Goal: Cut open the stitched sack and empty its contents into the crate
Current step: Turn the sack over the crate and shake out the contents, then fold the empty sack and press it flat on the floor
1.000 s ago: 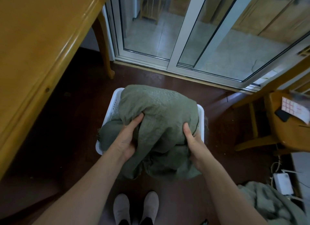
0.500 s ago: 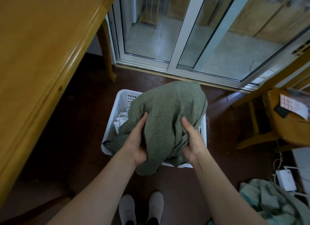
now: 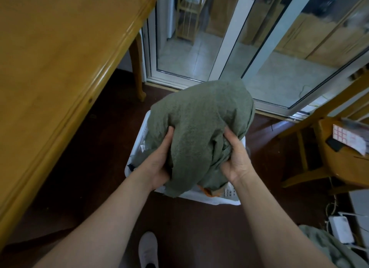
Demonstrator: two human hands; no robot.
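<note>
A limp green woven sack (image 3: 201, 125) is held bunched above a white perforated plastic crate (image 3: 219, 197) on the dark floor. My left hand (image 3: 157, 165) grips the sack's left side and my right hand (image 3: 236, 159) grips its right side. The sack covers most of the crate. White contents (image 3: 142, 148) show at the crate's left side and something orange (image 3: 209, 191) shows at its near edge under the sack.
A wooden table (image 3: 60, 67) stands on the left, its leg (image 3: 137, 67) near the crate. Glass sliding doors (image 3: 229, 47) lie beyond. A wooden chair (image 3: 339, 157) with papers is on the right. Another green sack (image 3: 327, 249) and a white box (image 3: 339, 227) lie bottom right.
The sack has been lifted higher and gathered tighter between both hands, uncovering more of the crate's near edge and the orange item. The view has tilted, showing one shoe instead of two.
</note>
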